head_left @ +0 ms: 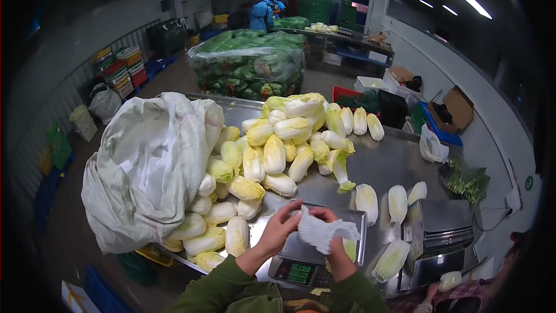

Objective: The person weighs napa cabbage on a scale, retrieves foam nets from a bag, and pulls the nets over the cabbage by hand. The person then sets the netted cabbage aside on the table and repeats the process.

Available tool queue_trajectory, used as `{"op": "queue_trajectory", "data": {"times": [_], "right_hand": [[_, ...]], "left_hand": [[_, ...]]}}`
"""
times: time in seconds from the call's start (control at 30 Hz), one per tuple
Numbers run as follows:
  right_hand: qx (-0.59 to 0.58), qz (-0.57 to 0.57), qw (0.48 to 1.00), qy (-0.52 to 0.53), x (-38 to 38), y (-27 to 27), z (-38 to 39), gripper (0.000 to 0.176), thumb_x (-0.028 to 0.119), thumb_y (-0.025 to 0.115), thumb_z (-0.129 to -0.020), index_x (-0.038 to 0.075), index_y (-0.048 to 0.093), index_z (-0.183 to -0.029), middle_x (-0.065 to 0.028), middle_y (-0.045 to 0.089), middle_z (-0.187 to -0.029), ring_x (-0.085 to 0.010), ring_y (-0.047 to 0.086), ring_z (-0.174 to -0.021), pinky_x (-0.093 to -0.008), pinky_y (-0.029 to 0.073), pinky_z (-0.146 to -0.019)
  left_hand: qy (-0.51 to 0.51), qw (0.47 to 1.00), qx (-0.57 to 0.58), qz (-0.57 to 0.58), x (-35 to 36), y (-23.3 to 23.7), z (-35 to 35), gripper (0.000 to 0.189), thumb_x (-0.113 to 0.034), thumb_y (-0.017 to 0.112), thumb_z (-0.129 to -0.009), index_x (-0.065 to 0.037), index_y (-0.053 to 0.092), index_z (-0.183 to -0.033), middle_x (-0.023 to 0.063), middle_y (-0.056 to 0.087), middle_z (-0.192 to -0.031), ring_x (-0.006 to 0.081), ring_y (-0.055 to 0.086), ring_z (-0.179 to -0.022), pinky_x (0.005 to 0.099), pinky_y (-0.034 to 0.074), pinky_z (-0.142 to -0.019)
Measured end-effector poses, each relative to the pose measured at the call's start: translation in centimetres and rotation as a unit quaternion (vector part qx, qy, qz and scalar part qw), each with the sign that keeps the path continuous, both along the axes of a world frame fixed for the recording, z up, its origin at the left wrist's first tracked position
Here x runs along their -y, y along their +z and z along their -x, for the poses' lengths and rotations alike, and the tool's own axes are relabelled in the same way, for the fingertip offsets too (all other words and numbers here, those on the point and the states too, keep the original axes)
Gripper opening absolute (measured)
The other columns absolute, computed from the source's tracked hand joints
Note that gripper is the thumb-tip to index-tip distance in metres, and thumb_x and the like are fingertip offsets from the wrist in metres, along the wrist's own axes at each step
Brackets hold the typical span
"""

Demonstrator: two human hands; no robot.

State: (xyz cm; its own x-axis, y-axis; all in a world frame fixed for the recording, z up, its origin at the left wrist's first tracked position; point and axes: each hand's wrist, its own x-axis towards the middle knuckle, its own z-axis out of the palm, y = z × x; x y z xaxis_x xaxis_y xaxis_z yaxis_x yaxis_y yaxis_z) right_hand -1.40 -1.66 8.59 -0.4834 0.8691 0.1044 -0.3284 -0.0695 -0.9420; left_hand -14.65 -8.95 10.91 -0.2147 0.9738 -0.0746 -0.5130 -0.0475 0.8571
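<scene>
Between my two hands is a white foam net sleeve, crumpled and hanging loose (pixel 324 230). My left hand (pixel 277 233) pinches its left end with the fingertips. My right hand (pixel 340 255) grips it from behind and to the right, some fingers hidden by the foam. Both hands are above the metal pan of a weighing scale (pixel 299 273), whose green display is lit. A pale yellow-green leafy piece (pixel 350 249) shows beside my right hand, partly covered. Napa cabbages (pixel 274 155) lie heaped beyond my hands and to the left.
A large white woven sack (pixel 150 168) lies open at left. Cabbages in foam nets (pixel 366 203) lie right of the scale, near a metal wrapping machine (pixel 443 226). Another person's hand (pixel 431 293) is near a wrapped cabbage (pixel 450 280). Green netted bags (pixel 249 61) are piled behind.
</scene>
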Motion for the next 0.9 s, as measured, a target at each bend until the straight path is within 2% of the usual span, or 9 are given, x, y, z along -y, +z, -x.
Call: {"op": "queue_trajectory", "data": {"times": [0.07, 0.13, 0.27, 0.33, 0.4, 0.47, 0.53, 0.77, 0.9], "right_hand": [[0.015, 0.058, 0.997, -0.039, 0.0, -1.0, -0.4, 0.015, 0.007, 0.066, -0.084, 0.002, 0.06, -0.097, -0.009, 0.061, -0.103, -0.0172, 0.061, -0.085, -0.0291, 0.05, -0.077], [0.205, -0.284, 0.914, -0.205, 0.0, -2.0, -1.6, 0.022, 0.01, 0.068, -0.079, 0.001, 0.06, -0.097, -0.0118, 0.061, -0.103, -0.0252, 0.062, -0.085, -0.0357, 0.049, -0.079], [0.227, -0.257, 0.917, -0.204, 0.2, -2.7, -3.1, 0.029, 0.01, 0.065, -0.076, -0.001, 0.06, -0.102, -0.0137, 0.064, -0.097, -0.0284, 0.063, -0.089, -0.0371, 0.047, -0.083], [0.207, -0.217, 0.934, -0.196, -0.1, -3.8, -3.7, 0.023, 0.005, 0.057, -0.083, 0.001, 0.058, -0.106, -0.0115, 0.064, -0.099, -0.0234, 0.061, -0.094, -0.0351, 0.046, -0.085], [-0.027, 0.053, 0.981, -0.187, 0.0, -5.6, -4.3, 0.021, 0.009, 0.051, -0.088, 0.002, 0.059, -0.106, -0.0099, 0.065, -0.101, -0.0227, 0.062, -0.096, -0.0381, 0.047, -0.087], [-0.24, 0.39, 0.876, -0.153, -1.2, -2.7, -5.5, 0.015, 0.015, 0.051, -0.094, 0.008, 0.054, -0.107, -0.0048, 0.062, -0.095, -0.0183, 0.06, -0.086, -0.0333, 0.048, -0.083], [-0.183, 0.455, 0.853, -0.18, 0.0, 0.2, -6.2, 0.009, 0.016, 0.047, -0.097, 0.01, 0.053, -0.1, -0.0007, 0.056, -0.086, -0.0101, 0.051, -0.067, -0.0232, 0.046, -0.062], [-0.171, 0.508, 0.844, 0.012, 6.7, -7.8, -13.6, 0.009, 0.018, 0.046, -0.099, 0.011, 0.05, -0.101, 0.0021, 0.047, -0.076, -0.0058, 0.039, -0.054, -0.0179, 0.03, -0.041], [-0.04, 0.287, 0.95, -0.119, 6.0, -6.8, -13.2, 0.009, 0.017, 0.045, -0.099, 0.009, 0.048, -0.103, -0.0021, 0.052, -0.09, -0.0112, 0.052, -0.074, -0.0258, 0.044, -0.063]], "left_hand": [[-0.029, 0.995, 0.091, 0.025, -0.3, -2.0, -1.3, 0.035, -0.02, 0.06, -0.093, -0.001, 0.053, -0.121, 0.0069, 0.059, -0.111, 0.0109, 0.057, -0.09, 0.0247, 0.048, -0.074], [0.04, 0.996, -0.085, 0.009, 0.0, -1.9, -2.9, 0.032, -0.018, 0.064, -0.089, 0.0, 0.057, -0.115, 0.0041, 0.063, -0.096, 0.0081, 0.056, -0.078, 0.0242, 0.048, -0.067], [0.086, 0.981, -0.164, 0.054, 0.0, -2.9, -4.2, 0.021, -0.018, 0.069, -0.086, -0.001, 0.064, -0.098, 0.001, 0.062, -0.08, 0.0072, 0.055, -0.071, 0.0231, 0.046, -0.064], [0.095, 0.98, -0.166, 0.055, 0.0, -3.2, -4.7, 0.02, -0.018, 0.069, -0.086, -0.001, 0.065, -0.095, 0.0011, 0.063, -0.081, 0.0072, 0.055, -0.071, 0.0223, 0.046, -0.064], [0.064, 0.98, -0.174, 0.072, 0.3, -4.1, -5.1, 0.02, -0.017, 0.066, -0.088, -0.001, 0.062, -0.1, 0.0022, 0.062, -0.088, 0.0076, 0.056, -0.079, 0.0231, 0.046, -0.07], [0.037, 0.998, -0.04, -0.009, -0.4, -6.7, -5.4, 0.014, -0.017, 0.052, -0.096, -0.005, 0.049, -0.104, 0.0032, 0.057, -0.094, 0.0103, 0.055, -0.092, 0.0289, 0.046, -0.086], [0.016, 0.988, 0.153, -0.008, -0.1, -5.7, -6.6, 0.012, -0.02, 0.049, -0.098, -0.008, 0.048, -0.101, 0.0027, 0.057, -0.089, 0.0129, 0.058, -0.087, 0.0318, 0.049, -0.085], [0.043, 0.965, 0.242, 0.095, 1.0, -6.5, -8.4, 0.016, -0.023, 0.045, -0.1, -0.008, 0.048, -0.103, 0.0009, 0.055, -0.085, 0.0093, 0.057, -0.077, 0.0257, 0.05, -0.071], [0.014, 0.991, 0.093, 0.097, 1.6, -7.7, -9.2, 0.015, -0.022, 0.052, -0.098, -0.008, 0.05, -0.101, -0.0031, 0.053, -0.082, 0.0035, 0.05, -0.073, 0.0208, 0.043, -0.064]]}}
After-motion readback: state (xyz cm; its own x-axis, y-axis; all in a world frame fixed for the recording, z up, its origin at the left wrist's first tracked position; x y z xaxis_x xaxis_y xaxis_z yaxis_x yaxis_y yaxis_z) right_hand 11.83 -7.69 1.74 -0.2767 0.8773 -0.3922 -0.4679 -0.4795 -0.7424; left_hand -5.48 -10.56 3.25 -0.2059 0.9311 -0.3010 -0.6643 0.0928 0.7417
